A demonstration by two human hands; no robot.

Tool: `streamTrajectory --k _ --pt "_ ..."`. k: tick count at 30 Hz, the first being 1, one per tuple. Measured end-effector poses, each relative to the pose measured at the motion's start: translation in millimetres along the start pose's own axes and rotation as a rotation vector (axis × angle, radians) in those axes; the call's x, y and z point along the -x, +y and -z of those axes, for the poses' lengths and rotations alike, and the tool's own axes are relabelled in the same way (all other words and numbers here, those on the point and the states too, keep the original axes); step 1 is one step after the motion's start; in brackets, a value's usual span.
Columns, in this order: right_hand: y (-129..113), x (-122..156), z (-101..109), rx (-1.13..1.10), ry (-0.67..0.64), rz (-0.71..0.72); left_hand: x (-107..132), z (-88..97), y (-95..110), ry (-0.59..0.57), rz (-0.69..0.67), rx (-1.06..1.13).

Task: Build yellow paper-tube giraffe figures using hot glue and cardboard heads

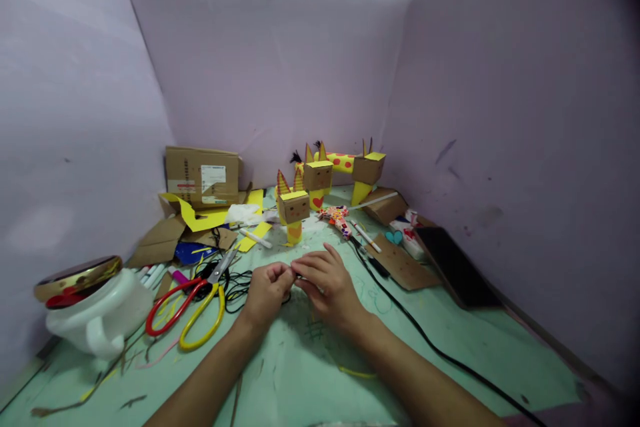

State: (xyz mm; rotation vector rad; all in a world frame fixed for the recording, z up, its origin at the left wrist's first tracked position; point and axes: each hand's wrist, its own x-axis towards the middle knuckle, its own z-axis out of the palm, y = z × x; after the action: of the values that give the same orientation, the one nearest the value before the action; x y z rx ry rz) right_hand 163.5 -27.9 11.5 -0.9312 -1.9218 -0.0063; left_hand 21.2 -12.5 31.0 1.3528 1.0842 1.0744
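My left hand (pixel 267 293) and my right hand (pixel 325 283) meet over the green table (pixel 310 373), fingertips pinched together on a thin black thread (pixel 240 287) that trails left toward a loose tangle. Both hands are closed in a pinch. Just behind them stands a small cardboard animal figure (pixel 293 210) with yellow ears. Two more cardboard figures (pixel 318 180) (pixel 369 170) stand further back.
Red and yellow scissors (pixel 193 303) lie left of my hands, beside a white mug (pixel 97 317) with a gold lid. Cardboard scraps, yellow paper and markers litter the back left. A black cable (pixel 425 340) runs diagonally right; a dark tablet (pixel 455 267) leans there. Purple partitions enclose the desk.
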Motion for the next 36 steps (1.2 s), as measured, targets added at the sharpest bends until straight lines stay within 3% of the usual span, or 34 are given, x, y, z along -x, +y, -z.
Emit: streamTrajectory --k 6,11,16,23,32,36 --pt "3.5 4.9 -3.7 -0.013 0.031 -0.134 3.1 -1.4 -2.1 0.014 -0.091 -0.118" --pt "-1.1 2.2 0.7 -0.131 -0.023 -0.323 8.5 -0.5 -1.4 0.027 -0.216 -0.268" --pt "-4.2 1.4 2.8 -0.095 -0.053 -0.316 10.5 0.5 -4.0 0.038 -0.303 -0.426" --pt "-6.4 1.2 6.3 -0.025 -0.078 -0.252 9.5 0.1 -7.6 0.033 -0.303 -0.488" --pt "-6.3 1.4 3.0 -0.072 -0.057 -0.286 7.8 0.4 -5.3 0.022 -0.273 -0.441" --pt "-4.4 -1.9 3.0 -0.213 -0.042 -0.469 5.1 2.4 -4.2 0.003 -0.214 -0.361"
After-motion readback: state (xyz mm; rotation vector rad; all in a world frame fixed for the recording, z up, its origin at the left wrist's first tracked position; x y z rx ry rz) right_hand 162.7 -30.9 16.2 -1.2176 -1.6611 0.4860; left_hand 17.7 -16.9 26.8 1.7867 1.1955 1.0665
